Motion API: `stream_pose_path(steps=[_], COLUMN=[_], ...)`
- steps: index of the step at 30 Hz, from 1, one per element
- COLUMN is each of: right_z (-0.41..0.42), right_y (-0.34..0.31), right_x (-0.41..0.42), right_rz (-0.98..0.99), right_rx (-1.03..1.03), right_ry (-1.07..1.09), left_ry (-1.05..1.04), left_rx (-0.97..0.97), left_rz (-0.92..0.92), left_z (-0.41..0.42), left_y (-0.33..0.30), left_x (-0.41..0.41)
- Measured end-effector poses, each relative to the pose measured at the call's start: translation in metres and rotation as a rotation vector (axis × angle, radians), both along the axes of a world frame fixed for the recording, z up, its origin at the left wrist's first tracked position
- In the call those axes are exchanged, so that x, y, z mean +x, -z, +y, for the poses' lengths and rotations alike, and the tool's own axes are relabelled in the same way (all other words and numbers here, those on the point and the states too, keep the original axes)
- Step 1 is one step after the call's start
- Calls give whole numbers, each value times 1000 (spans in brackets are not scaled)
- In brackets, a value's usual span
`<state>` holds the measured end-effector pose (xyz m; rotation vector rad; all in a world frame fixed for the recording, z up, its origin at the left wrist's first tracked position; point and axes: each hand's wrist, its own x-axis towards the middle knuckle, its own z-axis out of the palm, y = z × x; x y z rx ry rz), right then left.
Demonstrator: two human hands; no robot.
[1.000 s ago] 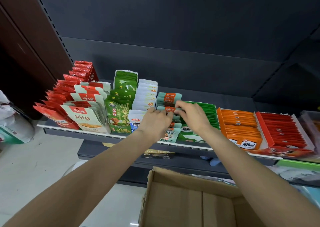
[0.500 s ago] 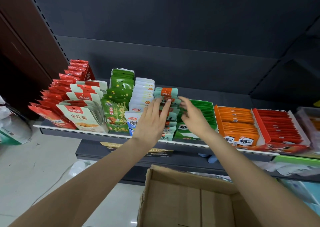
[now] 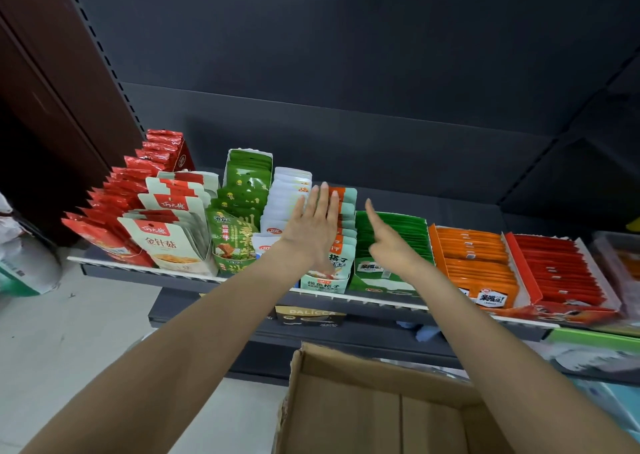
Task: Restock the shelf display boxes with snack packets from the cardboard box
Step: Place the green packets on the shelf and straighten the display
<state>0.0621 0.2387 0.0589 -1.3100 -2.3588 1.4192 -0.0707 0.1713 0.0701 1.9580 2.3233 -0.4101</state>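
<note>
While the cardboard box [image 3: 381, 405] sits below the shelf [image 3: 346, 296], the left hand [image 3: 317, 226] lies flat, fingers straight, on the teal packets [image 3: 341, 245]; the right hand [image 3: 388, 242], fingers loose, holds nothing beside them.

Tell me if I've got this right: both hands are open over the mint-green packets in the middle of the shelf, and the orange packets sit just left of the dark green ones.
Not quite. In the head view the orange packets sit just right of the dark green packets, not left. The rest holds: the left hand and right hand are both open at the mint-green packets.
</note>
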Motion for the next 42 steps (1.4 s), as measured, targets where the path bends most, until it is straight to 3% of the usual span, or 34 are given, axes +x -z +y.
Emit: stream_pose_path(steps=[3,5,7,9,12,15,20,24,29,31,33,35,37,40,42], right_z=[1,-3,-10,-16,-17,-11,-7,-10,-9,-9,-11,-12,-11,-11,-14], right_y=[-8,-9,-3,2,8,6,-3,4,11,10,10,12,14,15,13], right_x=[-14,-28,-43,-51,-48,-33,-17,-12,-15,-15,-15,-15,-16,-13,-9], right_rz=[316,577,623,494,421,368,284,227,146,123,123,169,240,376,439], right_rx=[-275,-485,-521,-403,-273,-258,-150,-5,15,57,92,86,17,-236,-392], right_ry=[124,261,359,376,291,197,124,73,21,38,59,95,153,284,313], left_ry=[-27,-212,-424,-565,-568,-498,-34,104,11,49,135,224,247,249,216], left_rx=[-43,35,226,356,380,403,346,167,112,255,424,304,133,60,25], left_rz=[-303,-784,-1206,-1342,-1371,-1230,-602,-209,-156,-150,-271,-287,-152,52,81], left_z=[1,2,7,15,20,23,0,-12,7,4,-12,-30,-36,-17,-1], left_y=[-9,-22,-31,-33,-27,-21,-11,1,3,2,1,3,8,5,1], left_x=[-7,-10,-10,-8,-7,-15,-27,-28,-29,-24,-14,-5,-3,-10,-14])
